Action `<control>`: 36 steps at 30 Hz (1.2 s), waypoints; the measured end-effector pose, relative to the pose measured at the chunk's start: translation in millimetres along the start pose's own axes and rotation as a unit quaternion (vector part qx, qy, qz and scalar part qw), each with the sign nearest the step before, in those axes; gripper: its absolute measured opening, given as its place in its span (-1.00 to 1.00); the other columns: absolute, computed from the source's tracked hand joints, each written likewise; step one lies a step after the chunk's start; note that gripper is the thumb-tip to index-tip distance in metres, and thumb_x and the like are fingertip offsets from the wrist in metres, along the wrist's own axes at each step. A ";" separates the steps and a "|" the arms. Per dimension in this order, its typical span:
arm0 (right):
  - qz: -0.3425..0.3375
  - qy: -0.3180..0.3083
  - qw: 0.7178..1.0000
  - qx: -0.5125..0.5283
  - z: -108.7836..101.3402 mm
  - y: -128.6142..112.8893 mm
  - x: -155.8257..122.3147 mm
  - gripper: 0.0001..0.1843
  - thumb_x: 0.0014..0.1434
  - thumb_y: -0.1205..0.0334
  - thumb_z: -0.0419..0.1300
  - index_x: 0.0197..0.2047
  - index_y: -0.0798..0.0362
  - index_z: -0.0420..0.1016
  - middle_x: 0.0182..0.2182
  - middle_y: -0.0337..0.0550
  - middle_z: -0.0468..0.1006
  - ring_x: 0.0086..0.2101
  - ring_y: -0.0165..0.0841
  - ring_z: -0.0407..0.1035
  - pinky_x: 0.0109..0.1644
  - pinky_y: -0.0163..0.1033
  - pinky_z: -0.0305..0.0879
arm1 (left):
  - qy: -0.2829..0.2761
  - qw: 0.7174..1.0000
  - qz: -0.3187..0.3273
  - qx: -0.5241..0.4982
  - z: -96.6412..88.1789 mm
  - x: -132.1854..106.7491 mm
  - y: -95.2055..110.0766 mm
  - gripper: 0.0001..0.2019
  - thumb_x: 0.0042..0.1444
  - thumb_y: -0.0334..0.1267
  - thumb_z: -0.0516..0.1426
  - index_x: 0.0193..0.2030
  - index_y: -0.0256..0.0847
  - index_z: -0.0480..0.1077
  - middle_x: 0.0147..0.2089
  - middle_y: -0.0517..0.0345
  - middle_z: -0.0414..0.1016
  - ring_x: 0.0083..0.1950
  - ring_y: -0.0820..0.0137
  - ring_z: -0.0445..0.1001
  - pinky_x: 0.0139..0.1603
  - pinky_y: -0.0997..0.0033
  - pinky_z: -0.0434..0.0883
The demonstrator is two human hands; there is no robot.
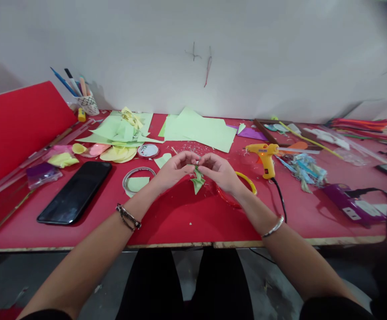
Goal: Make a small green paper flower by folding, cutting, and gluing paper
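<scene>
A: Item under examination?
B: One small, pointed light-green folded paper piece (197,183), located over the middle of the red-covered table (176,227), between the two hands. Its tips point downward; whether they touch the surface I cannot tell.

A: State of the grip?
B: The left hand (179,170) has thumb and fingers drawn together in a pinch at the paper's upper end. The right hand (220,171) is likewise nearly closed, pinching at the same end. A tiny pale spot shows between the fingertips — too small to identify.

A: Immediate surroundings?
B: Beside the left hand, a grey-white flat ring (124,183), with a light-green paper scrap (138,183) showing inside it. By the right wrist, a red ring (225,199) and a yellow ring (252,181), both partly hidden; contact cannot be determined.

A: Farther out?
B: To the right, a yellow plastic glue gun (265,161), orange light showing, black cable attached. Beyond the hands, overlapping light-green paper sheets (198,129) and a shallow round tin (148,151). At left, a black rectangular phone (75,192); at far right, a purple power strip (346,209).
</scene>
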State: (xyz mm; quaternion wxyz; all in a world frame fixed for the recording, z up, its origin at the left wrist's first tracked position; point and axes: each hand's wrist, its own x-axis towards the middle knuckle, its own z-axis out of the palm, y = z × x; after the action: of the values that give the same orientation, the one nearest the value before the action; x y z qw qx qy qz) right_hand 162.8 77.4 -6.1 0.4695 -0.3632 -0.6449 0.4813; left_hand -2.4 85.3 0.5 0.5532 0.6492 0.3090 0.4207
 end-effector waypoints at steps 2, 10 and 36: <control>0.003 0.016 1.000 -0.003 -0.1 1.2 0.5 -0.81 -0.02 0.14 0.19 -0.41 0.05 0.28 -0.48 -0.30 0.36 -0.47 -0.50 0.26 -0.36 -0.33 0.24 | -0.003 1.000 0.002 0.001 0.3 -0.4 1.2 -0.80 -0.06 -0.38 0.10 -0.23 -0.23 0.28 -0.26 0.18 0.30 -0.25 0.51 0.30 -0.23 0.50 0.29; 0.006 0.027 0.999 -0.026 1.9 3.7 1.8 -0.90 0.01 0.24 0.15 -0.38 0.05 0.29 -0.56 -0.32 0.37 -0.57 -0.49 0.28 -0.45 -0.31 0.27 | -0.024 1.000 0.019 0.006 -0.8 1.0 -2.0 -0.81 -0.02 -0.37 0.09 -0.21 -0.24 0.27 -0.24 0.18 0.30 -0.25 0.52 0.30 -0.23 0.50 0.28; -0.078 0.054 0.992 -0.079 -0.3 2.4 -0.1 -0.90 0.03 0.31 0.14 -0.33 0.04 0.28 -0.38 -0.22 0.40 -0.33 -0.42 0.35 -0.27 -0.28 0.28 | -0.024 0.999 -0.037 -0.019 2.0 0.5 -6.0 -0.62 -0.05 -0.30 0.18 -0.06 -0.21 0.23 -0.11 0.08 0.36 -0.18 0.45 0.38 -0.17 0.41 0.37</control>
State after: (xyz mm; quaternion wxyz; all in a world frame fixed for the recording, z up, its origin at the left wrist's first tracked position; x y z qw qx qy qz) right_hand 163.2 78.1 -8.4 0.5099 -0.3730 -0.6809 0.3706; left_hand 0.0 86.0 -5.4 0.5875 0.6370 0.3114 0.3900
